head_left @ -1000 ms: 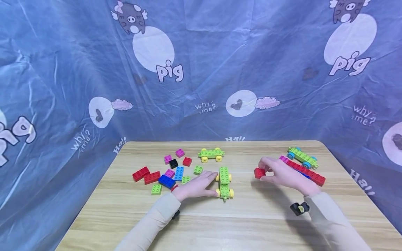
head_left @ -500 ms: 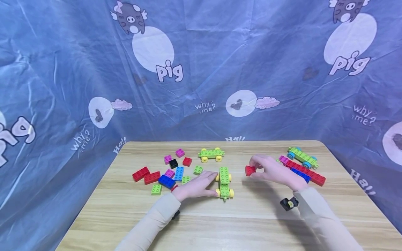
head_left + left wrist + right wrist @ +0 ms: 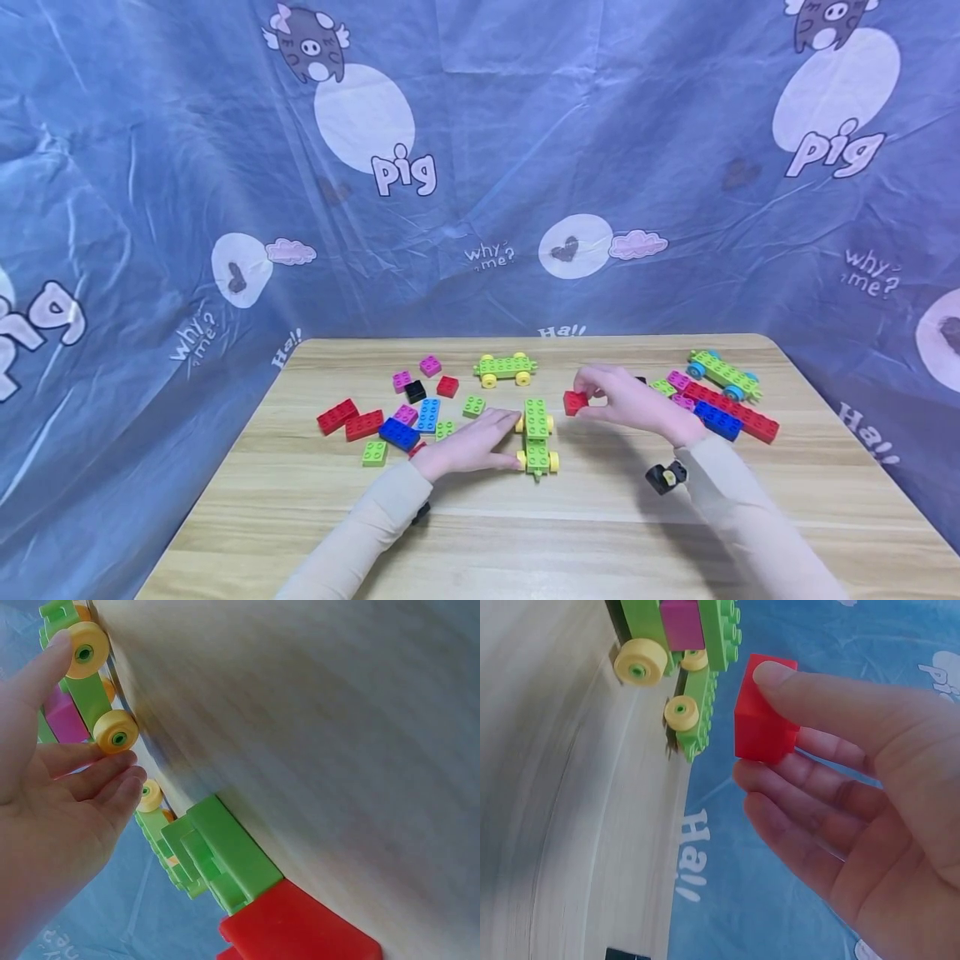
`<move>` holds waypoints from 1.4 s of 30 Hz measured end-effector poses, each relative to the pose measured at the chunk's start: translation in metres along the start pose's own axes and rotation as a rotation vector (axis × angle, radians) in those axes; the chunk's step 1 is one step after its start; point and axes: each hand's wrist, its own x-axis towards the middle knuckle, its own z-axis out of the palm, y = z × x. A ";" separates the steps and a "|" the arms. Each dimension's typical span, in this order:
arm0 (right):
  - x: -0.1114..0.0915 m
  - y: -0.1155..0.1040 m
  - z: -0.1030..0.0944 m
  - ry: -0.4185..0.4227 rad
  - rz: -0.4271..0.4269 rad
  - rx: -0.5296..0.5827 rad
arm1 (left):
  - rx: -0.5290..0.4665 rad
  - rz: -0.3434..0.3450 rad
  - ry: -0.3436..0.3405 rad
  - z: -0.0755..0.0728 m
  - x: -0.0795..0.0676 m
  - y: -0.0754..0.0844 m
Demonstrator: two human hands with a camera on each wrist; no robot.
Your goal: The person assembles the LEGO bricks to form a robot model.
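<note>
My left hand [image 3: 472, 446] lies beside a green toy car [image 3: 536, 437] with yellow wheels. Its thumb touches the near wheel and its extended fingers reach the far wheel on that side. Seen from the wrists, the car has a magenta brick [image 3: 66, 718] between its chassis and a raised green piece [image 3: 721, 634]. My right hand [image 3: 630, 404] pinches a red brick [image 3: 761, 724] between thumb and fingers, studs turned toward the palm in the right wrist view. That brick is held just right of the car's far end, apart from it.
Loose bricks, among them a blue brick [image 3: 399, 433] and a black brick [image 3: 415, 391], lie left of the car. Another yellow-wheeled chassis [image 3: 505, 367] stands behind. To the right are a blue-wheeled chassis [image 3: 723, 375], red bricks [image 3: 753, 423] and a blue brick [image 3: 717, 421].
My right hand has moved left with the red brick, closer to the car, uncovering bricks on the right side. My left hand and the car have stayed in place.
</note>
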 end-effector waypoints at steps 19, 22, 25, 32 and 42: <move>0.027 -0.008 0.018 0.002 -0.082 0.032 | -0.017 -0.006 0.000 -0.001 0.001 -0.002; 0.029 -0.010 0.021 -0.002 -0.066 0.048 | -0.007 -0.003 0.001 0.000 0.001 -0.002; 0.031 -0.011 0.022 -0.011 -0.036 0.058 | -0.001 0.000 0.002 0.000 0.002 -0.002; 0.034 -0.012 0.027 -0.024 -0.007 0.090 | -0.009 -0.009 -0.005 0.000 0.001 0.000; 0.036 -0.012 0.031 -0.022 -0.015 0.095 | -0.006 -0.012 -0.007 0.000 0.001 -0.002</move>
